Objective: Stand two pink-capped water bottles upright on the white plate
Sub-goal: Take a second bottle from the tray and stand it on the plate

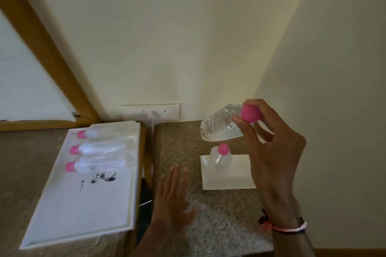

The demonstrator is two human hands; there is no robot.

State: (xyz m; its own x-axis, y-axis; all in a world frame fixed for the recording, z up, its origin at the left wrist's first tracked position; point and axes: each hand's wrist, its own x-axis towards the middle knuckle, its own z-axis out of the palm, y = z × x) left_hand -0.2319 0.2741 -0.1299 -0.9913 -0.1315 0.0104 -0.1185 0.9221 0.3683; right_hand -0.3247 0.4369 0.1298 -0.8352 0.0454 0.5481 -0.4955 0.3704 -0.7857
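My right hand (pixel 271 144) grips a clear water bottle (pixel 221 124) by its pink cap, holding it tilted in the air above the square white plate (pixel 229 179). A second pink-capped bottle (pixel 222 154) stands upright on the back of that plate, directly below the held one. My left hand (pixel 173 196) hovers flat and open over the speckled counter, left of the plate, holding nothing.
A large white tray (pixel 83 204) lies on the left surface with three more pink-capped bottles (pixel 98 149) lying on their sides. A gap separates it from the granite counter (pixel 208 225). A wall socket (pixel 165 112) sits behind; walls close off the back and right.
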